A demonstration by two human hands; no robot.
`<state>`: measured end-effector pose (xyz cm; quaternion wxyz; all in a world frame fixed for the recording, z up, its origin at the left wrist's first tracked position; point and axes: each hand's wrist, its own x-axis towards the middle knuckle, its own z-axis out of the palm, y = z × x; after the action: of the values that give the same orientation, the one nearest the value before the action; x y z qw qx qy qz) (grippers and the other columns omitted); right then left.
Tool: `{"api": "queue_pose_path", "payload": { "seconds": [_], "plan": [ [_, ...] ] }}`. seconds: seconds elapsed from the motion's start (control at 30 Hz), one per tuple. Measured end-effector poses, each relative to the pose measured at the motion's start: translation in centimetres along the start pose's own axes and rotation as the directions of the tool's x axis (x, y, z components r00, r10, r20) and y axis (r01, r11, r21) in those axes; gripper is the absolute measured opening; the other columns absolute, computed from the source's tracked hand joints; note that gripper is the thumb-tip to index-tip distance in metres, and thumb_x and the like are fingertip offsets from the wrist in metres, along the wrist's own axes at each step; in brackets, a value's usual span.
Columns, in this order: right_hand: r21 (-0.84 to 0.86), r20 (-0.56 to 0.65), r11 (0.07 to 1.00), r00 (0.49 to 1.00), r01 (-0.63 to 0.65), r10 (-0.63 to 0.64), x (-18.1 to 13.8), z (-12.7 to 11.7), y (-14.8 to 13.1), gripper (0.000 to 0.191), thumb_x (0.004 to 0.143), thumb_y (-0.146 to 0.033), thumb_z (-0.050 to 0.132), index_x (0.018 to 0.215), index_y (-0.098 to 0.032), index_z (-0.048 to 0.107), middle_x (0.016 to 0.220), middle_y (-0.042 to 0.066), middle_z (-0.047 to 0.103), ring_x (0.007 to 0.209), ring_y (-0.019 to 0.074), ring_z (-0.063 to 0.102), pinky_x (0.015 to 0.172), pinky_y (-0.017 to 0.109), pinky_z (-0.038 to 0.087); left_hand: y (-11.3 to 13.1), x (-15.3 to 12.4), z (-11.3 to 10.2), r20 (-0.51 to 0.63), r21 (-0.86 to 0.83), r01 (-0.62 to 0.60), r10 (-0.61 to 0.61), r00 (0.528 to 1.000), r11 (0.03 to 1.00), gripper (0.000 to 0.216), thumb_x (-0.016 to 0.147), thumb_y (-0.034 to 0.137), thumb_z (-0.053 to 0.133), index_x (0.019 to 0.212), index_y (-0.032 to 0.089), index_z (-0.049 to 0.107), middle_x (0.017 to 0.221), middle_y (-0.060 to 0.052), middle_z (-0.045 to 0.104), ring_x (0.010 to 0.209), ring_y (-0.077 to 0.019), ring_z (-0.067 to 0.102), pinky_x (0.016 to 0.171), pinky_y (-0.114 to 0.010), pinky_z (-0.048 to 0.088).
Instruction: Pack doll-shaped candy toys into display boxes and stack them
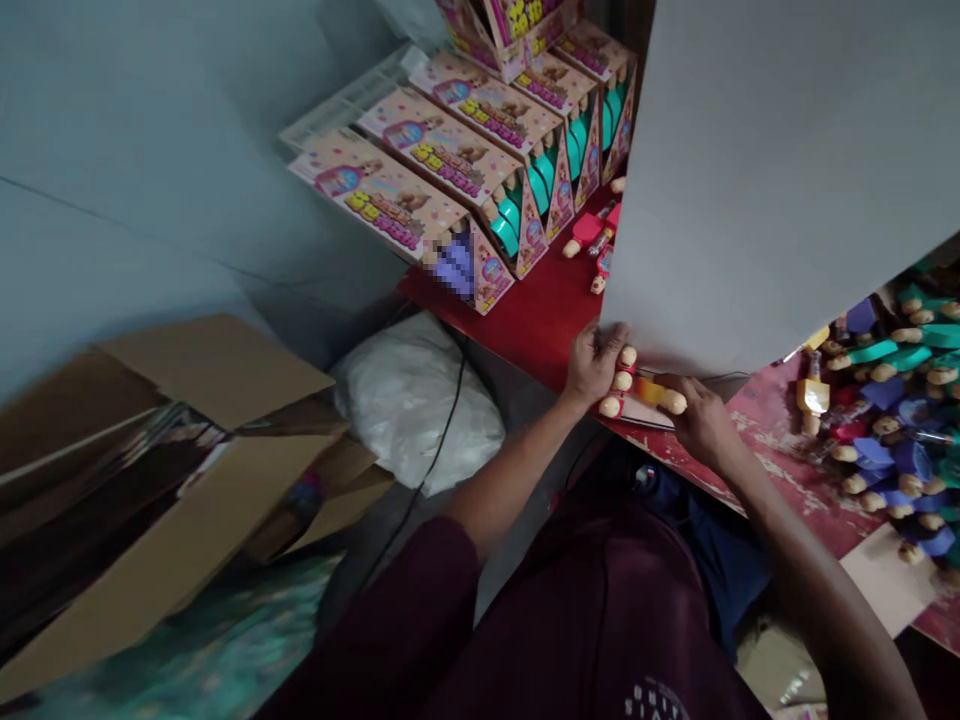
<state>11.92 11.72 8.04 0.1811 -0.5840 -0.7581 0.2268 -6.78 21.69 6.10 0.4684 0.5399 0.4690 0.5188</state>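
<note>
My left hand (591, 365) is closed against a short row of small red toys with beige heads (622, 381) at the table's front edge. Its thumb lies above the row, and most of the fingers are hidden. Just to the right, my right hand (701, 420) grips a yellow-orange toy with a beige head (673, 402), which lies sideways beside the red ones. A large plain grey panel (765, 170) hangs over the table just beyond both hands and covers what lies behind.
Printed display boxes (420, 140) filled with teal and purple toys stand at the back left of the red table (517, 315). Loose toys (892, 450) are heaped at right. On the floor are an open carton (225, 490) and a white plastic bag (420, 400), crossed by a black cable.
</note>
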Motion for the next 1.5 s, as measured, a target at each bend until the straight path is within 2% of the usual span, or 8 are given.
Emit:
{"api": "queue_pose_path", "payload": {
  "seconds": [0.17, 0.27, 0.37, 0.63, 0.8, 0.97, 1.2, 1.5],
  "plan": [
    [-0.053, 0.092, 0.991, 0.987, -0.125, 0.130, 2.4, 0.8, -0.5, 0.033, 0.097, -0.017, 0.053, 0.130, -0.019, 0.062, 0.117, 0.012, 0.075, 0.103, 0.0275, 0.071, 0.088, 0.036, 0.055, 0.4, -0.3, 0.0, 0.023, -0.054, 0.038, -0.037, 0.999, 0.998, 0.067, 0.082, 0.088, 0.056, 0.067, 0.023, 0.056, 0.062, -0.002, 0.059, 0.063, -0.0171, 0.056, 0.064, -0.032, 0.043],
    [-0.022, -0.188, 0.991, 0.974, -0.132, 0.126, 1.2, 2.4, -0.7, 0.031, 0.101, -0.030, 0.056, 0.130, -0.020, 0.060, 0.121, 0.014, 0.071, 0.111, 0.0290, 0.067, 0.096, 0.042, 0.055, 0.3, -0.4, 0.0, 0.019, -0.048, 0.053, -0.052, 0.998, 0.997, 0.066, 0.083, 0.086, 0.056, 0.068, 0.022, 0.057, 0.062, -0.001, 0.058, 0.062, -0.0163, 0.055, 0.063, -0.031, 0.042],
    [-0.026, -0.472, 0.982, 0.868, -0.188, 0.154, 0.2, 4.1, -1.1, 0.033, 0.101, -0.040, 0.059, 0.128, -0.020, 0.060, 0.119, 0.016, 0.068, 0.113, 0.0310, 0.062, 0.096, 0.048, 0.054, -0.1, -0.5, 0.0, 0.019, -0.033, 0.044, -0.043, 0.999, 0.999, 0.063, 0.087, 0.081, 0.057, 0.066, 0.022, 0.055, 0.058, 0.000, 0.055, 0.058, -0.0149, 0.052, 0.061, -0.030, 0.041],
    [0.011, -0.593, 0.982, 0.790, -0.190, 0.159, 0.3, 5.4, -2.0, 0.018, 0.101, -0.033, 0.054, 0.111, -0.021, 0.062, 0.103, 0.012, 0.067, 0.097, 0.0260, 0.065, 0.086, 0.042, 0.056, -0.1, -0.5, -0.3, 0.046, -0.013, 0.074, -0.073, 0.996, 0.997, 0.058, 0.088, 0.078, 0.057, 0.080, 0.021, 0.066, 0.071, -0.004, 0.068, 0.072, -0.0198, 0.063, 0.070, -0.031, 0.048],
    [0.182, -0.870, 0.956, 0.414, -0.232, 0.266, -1.8, 0.6, -0.6, 0.047, 0.094, -0.038, 0.065, 0.136, -0.021, 0.056, 0.133, 0.017, 0.059, 0.125, 0.0309, 0.056, 0.105, 0.051, 0.048, 0.1, -0.5, -0.7, 0.080, 0.011, 0.109, -0.109, 0.991, 0.994, 0.059, 0.083, 0.079, 0.063, 0.069, 0.022, 0.062, 0.064, -0.003, 0.064, 0.065, -0.0193, 0.060, 0.065, -0.031, 0.047],
    [0.718, -0.416, 0.680, 0.690, -0.152, 0.593, -0.3, -1.7, 2.9, 0.052, 0.085, -0.062, 0.071, 0.110, -0.017, 0.070, 0.102, 0.009, 0.075, 0.096, 0.0252, 0.067, 0.089, 0.040, 0.055, 0.3, -0.7, -0.3, 0.061, 0.031, 0.111, -0.112, 0.992, 0.993, 0.051, 0.077, 0.072, 0.072, 0.070, 0.022, 0.066, 0.065, -0.004, 0.068, 0.064, -0.0204, 0.062, 0.064, -0.031, 0.049],
    [0.803, -0.448, 0.593, 0.596, -0.061, 0.667, 1.1, 0.0, 3.9, 0.057, 0.076, -0.068, 0.075, 0.095, -0.015, 0.073, 0.089, 0.006, 0.075, 0.079, 0.0203, 0.065, 0.075, 0.031, 0.052, 0.2, -0.4, 0.3, 0.093, 0.069, 0.154, -0.160, 0.983, 0.986, 0.045, 0.077, 0.062, 0.077, 0.066, 0.019, 0.073, 0.067, -0.006, 0.073, 0.067, -0.0235, 0.068, 0.069, -0.033, 0.052],
    [0.888, -0.344, 0.459, 0.615, -0.032, 0.710, 1.1, -0.8, 3.8, 0.047, 0.072, -0.059, 0.081, 0.082, -0.013, 0.074, 0.070, 0.000, 0.065, 0.066, 0.0132, 0.052, 0.062, 0.025, 0.042, 0.5, -1.0, 1.4, 0.025, -0.170, 0.323, -0.324, 0.946, 0.931, 0.048, 0.069, 0.052, 0.087, 0.098, 0.016, 0.079, 0.092, -0.006, 0.080, 0.084, -0.0227, 0.073, 0.080, -0.032, 0.057]
  ]
}}
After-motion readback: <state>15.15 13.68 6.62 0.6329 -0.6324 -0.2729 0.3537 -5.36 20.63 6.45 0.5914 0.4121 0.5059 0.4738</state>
